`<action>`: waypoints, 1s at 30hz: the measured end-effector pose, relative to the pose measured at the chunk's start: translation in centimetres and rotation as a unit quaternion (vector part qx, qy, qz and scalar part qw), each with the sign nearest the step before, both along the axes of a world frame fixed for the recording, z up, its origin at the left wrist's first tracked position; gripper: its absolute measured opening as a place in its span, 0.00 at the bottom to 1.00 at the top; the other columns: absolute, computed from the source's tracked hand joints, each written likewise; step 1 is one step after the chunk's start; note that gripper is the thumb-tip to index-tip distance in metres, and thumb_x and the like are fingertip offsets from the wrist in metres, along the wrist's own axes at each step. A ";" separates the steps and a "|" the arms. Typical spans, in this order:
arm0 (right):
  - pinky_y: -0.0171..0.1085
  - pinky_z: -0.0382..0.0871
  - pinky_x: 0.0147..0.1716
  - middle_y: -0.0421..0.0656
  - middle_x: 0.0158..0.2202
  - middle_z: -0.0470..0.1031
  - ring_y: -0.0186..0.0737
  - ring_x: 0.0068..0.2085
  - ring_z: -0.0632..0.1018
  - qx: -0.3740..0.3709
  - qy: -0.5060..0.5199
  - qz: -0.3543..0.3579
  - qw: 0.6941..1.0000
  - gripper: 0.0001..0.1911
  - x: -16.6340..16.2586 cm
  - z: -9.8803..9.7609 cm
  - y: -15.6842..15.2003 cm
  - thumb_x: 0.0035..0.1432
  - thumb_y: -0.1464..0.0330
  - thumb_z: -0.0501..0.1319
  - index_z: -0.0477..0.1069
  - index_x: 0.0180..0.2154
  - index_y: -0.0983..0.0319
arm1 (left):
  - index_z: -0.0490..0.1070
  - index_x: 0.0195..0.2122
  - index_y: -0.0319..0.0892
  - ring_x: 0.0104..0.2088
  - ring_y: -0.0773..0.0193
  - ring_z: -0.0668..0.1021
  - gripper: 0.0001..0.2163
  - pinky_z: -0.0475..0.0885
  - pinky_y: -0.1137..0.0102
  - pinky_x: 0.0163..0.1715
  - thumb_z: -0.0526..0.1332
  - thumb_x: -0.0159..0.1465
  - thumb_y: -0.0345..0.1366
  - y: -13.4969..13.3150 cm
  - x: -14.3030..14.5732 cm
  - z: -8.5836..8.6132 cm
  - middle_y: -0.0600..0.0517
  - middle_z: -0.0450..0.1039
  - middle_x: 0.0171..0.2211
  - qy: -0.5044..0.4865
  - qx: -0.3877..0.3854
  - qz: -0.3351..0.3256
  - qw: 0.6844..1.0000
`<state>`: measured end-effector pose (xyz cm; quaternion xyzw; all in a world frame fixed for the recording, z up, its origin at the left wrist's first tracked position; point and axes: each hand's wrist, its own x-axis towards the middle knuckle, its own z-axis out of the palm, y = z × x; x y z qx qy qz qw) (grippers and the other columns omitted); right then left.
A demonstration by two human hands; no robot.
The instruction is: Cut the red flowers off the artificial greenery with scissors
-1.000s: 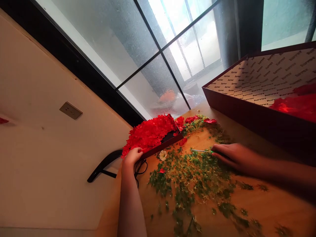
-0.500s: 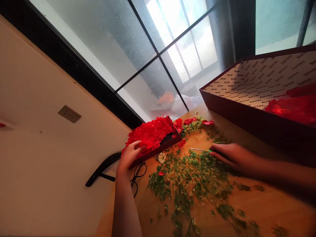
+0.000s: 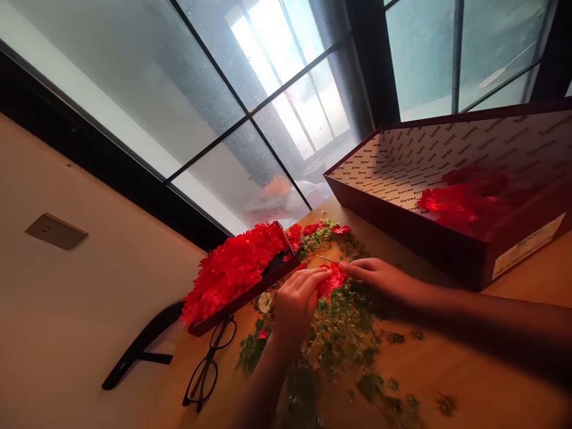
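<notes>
Flower [image 3: 331, 281], a red one, right between two hands! See it?

I see it. It is up above the green leaves [image 3: 339, 333] on the wood table [image 3: 469, 369]. What are the hands doing?

The left hand [image 3: 297, 304] curls its fingers around the flower. The right hand [image 3: 375, 277] reaches in from the side and pinches the flower's edge. A thin metal stick [image 3: 325, 260] pokes out near those fingers, but I cannot tell if they hold it.

What just changed?

A moment ago, the left hand was on the dark red tray [image 3: 250, 301], and the hands were well apart. Now they are close and both on this one flower.

What is near them?

The tray, packed with more red flowers [image 3: 232, 268], is just beside the left hand. A big open box [image 3: 402, 244] sits past the right hand. Black glasses [image 3: 208, 366] lie by the tray.
</notes>
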<state>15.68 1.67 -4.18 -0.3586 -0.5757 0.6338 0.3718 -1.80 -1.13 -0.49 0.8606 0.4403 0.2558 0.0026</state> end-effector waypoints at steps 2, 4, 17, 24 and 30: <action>0.31 0.57 0.28 0.39 0.25 0.66 0.32 0.27 0.66 -0.037 0.043 0.020 0.998 0.18 -0.1 -0.3 0.1 0.44 0.56 0.57 0.67 0.28 0.66 | 0.68 0.41 0.46 0.43 0.65 0.70 0.14 0.65 0.67 0.44 0.51 0.57 0.25 -0.2 0.1 -0.2 0.52 0.70 0.42 0.028 0.046 -0.023 0.998; 0.30 0.56 0.25 0.38 0.23 0.65 0.30 0.25 0.64 -0.057 0.078 0.003 0.995 0.17 -0.2 -0.5 0.2 0.41 0.58 0.60 0.66 0.28 0.66 | 0.68 0.41 0.46 0.44 0.65 0.70 0.13 0.66 0.67 0.44 0.51 0.57 0.27 -0.2 0.0 -0.2 0.52 0.69 0.43 0.044 0.069 -0.017 0.997; 0.31 0.54 0.24 0.38 0.23 0.63 0.32 0.26 0.63 -0.006 0.033 -0.037 0.999 0.17 -0.3 -0.6 0.5 0.39 0.58 0.59 0.64 0.25 0.66 | 0.67 0.43 0.47 0.42 0.64 0.71 0.15 0.66 0.69 0.42 0.52 0.57 0.27 -0.9 0.1 0.7 0.50 0.70 0.42 0.046 0.106 0.051 0.992; 0.31 0.56 0.26 0.40 0.24 0.65 0.32 0.27 0.65 -0.002 0.064 -0.008 0.998 0.15 -0.2 -0.3 0.0 0.42 0.58 0.58 0.63 0.25 0.66 | 0.66 0.44 0.47 0.45 0.65 0.70 0.15 0.64 0.70 0.45 0.50 0.57 0.28 -0.9 1.0 0.8 0.52 0.70 0.43 -0.038 -0.056 0.060 0.996; 0.32 0.58 0.29 0.40 0.25 0.66 0.34 0.29 0.66 0.063 0.022 0.004 0.998 0.14 0.0 0.3 -0.1 0.45 0.59 0.56 0.64 0.23 0.66 | 0.72 0.36 0.40 0.41 0.60 0.72 0.12 0.66 0.66 0.42 0.50 0.57 0.35 -0.9 2.3 1.3 0.48 0.73 0.39 -0.254 -0.233 0.126 0.930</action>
